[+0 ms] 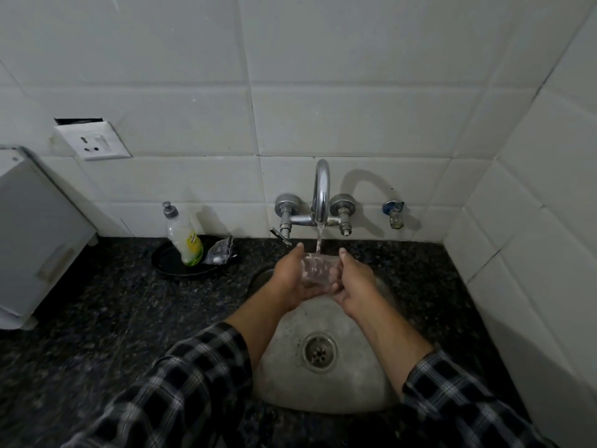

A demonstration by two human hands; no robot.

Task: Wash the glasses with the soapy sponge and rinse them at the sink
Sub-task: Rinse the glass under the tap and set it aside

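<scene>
Looks like the rinse stage: both hands, left hand and right hand, are wrapped around one glass held over the sink's back edge, right under the running tap. Sponge sits in the dish beside the soap bottle. No other glasses visible, so can't tell what's left.

No legible text, brand, number or sign is found. The dish-soap bottle standing in the black dish on the counter carries a yellow-green label, but its print is too small and blurred to read. Any marking on the wall socket plate cannot be made out.
</scene>
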